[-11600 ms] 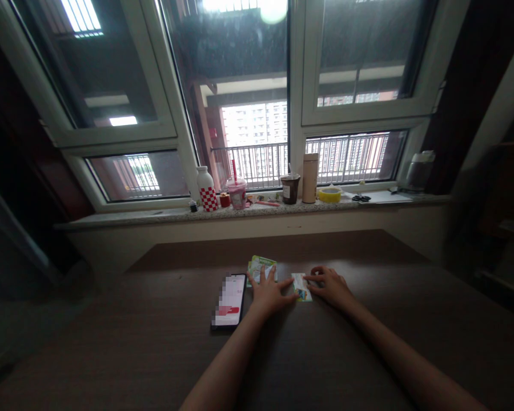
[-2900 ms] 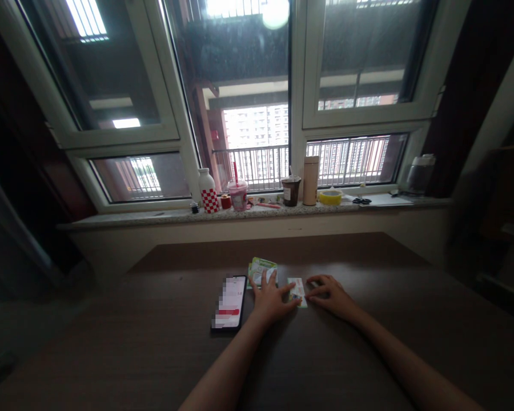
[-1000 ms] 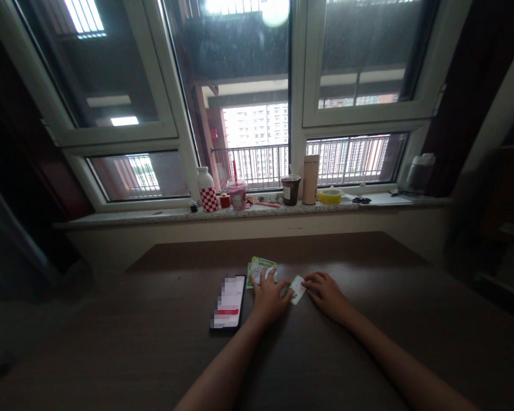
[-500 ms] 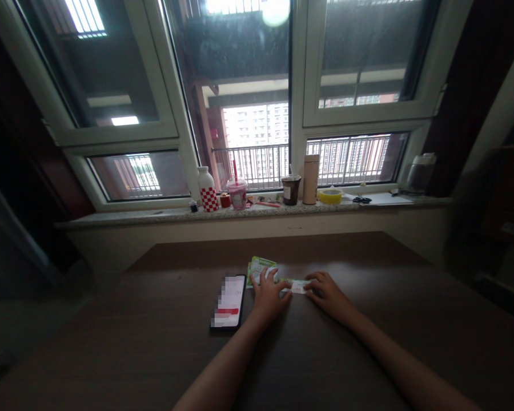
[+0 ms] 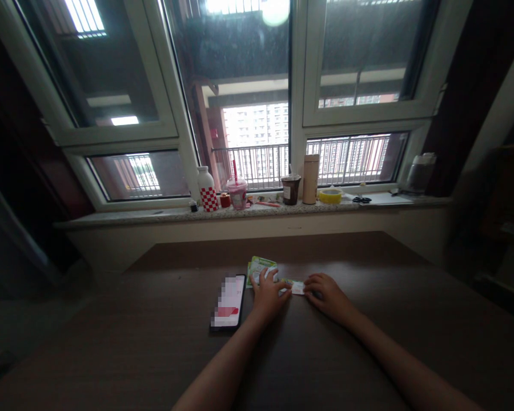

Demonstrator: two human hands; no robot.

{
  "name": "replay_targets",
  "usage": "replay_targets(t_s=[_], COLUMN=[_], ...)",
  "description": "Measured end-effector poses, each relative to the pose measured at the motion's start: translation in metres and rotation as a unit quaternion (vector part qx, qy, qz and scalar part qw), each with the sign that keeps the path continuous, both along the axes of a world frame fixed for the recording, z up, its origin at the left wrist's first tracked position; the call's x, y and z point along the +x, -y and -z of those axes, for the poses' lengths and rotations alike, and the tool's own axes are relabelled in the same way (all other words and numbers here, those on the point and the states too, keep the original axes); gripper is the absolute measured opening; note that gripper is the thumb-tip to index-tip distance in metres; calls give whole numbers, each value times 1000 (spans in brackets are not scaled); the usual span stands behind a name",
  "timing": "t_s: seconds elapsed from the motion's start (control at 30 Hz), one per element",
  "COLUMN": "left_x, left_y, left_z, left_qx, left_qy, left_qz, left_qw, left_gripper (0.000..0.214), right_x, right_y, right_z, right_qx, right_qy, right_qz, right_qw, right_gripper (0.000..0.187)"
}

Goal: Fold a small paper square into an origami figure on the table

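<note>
Both my hands rest on a dark wooden table [image 5: 154,342]. A small printed paper slip [image 5: 295,286], folded into a narrow strip, lies between them. My left hand [image 5: 267,295] presses its left end with curled fingers, and its other fingers lie on a stack of green printed papers [image 5: 258,266]. My right hand [image 5: 326,294] pinches the slip's right end against the table.
A phone [image 5: 228,301] with a lit screen lies left of my left hand. On the stone windowsill [image 5: 154,216] behind the table stand a checked bottle [image 5: 207,189], a pink cup [image 5: 238,194], a dark cup [image 5: 290,189], a tan flask [image 5: 310,178] and yellow tape [image 5: 330,196].
The slip lay flat and upright earlier; within the last second my hands turned it and folded it into a narrow horizontal strip. Phone and green papers have not moved.
</note>
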State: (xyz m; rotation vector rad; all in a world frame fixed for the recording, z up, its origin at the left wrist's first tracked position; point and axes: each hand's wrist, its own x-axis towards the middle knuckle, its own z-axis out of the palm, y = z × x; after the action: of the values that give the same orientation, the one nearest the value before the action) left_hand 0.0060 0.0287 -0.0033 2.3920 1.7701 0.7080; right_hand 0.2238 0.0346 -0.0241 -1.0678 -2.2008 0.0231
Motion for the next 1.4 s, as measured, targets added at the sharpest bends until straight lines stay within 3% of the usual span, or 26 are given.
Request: replay_targets(t_s=[0.43,0.67,1.03,1.2,1.4], left_x=[5,10,10,10,11], left_y=[4,9,8,10,10], left_z=[-8,-13,-3,-4,-7], left_qx=[-22,-40,-19,-7,-14], left_qy=[-8,0,18,0,-12], left_qz=[7,21,24,25,17], left_qw=[1000,999,999,1000,1000], left_gripper=[17,14,23,22,19], right_x=[-4,-10,-9,-10,-12], right_y=[4,8,9,10,12], right_z=[-7,-12,-11,-9,-9], right_qx=[5,-12,16,48,39], right_qy=[35,4,28,37,64], right_qz=[27,86,76,80,69], right_qw=[999,996,997,995,995], right_gripper=[16,7,13,16,20])
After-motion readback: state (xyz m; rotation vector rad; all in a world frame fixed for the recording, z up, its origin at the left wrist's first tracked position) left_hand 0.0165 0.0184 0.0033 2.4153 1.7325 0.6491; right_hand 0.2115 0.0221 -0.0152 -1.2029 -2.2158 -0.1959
